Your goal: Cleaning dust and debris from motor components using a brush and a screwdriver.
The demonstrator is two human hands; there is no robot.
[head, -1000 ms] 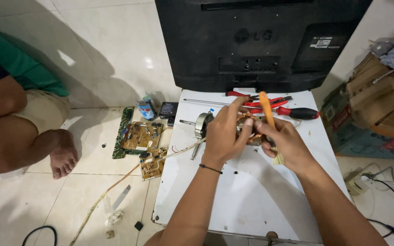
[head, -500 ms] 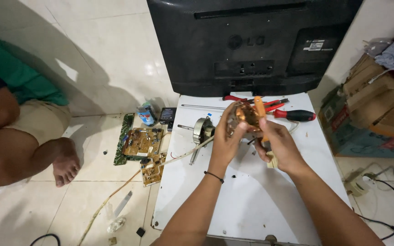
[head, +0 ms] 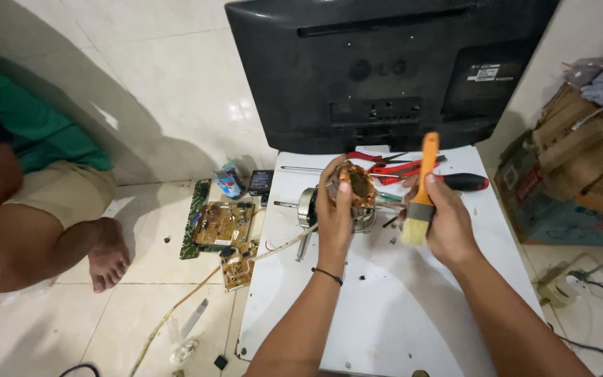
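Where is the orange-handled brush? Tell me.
In the head view, the orange-handled brush is right of centre, held upright in the right hand above the white board, beside the copper-wound motor part.

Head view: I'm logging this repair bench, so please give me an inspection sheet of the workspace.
Surface: white board, specked with small debris.
Job's things: copper-wound motor part in left hand; orange-handled brush in right hand, bristles down.
Clutter: red pliers, screwdriver, circuit boards on the floor.
Hands: both closed on their items.
Cables: wires at right floor.
Surroundings: black monitor back, cardboard boxes, another person's leg.
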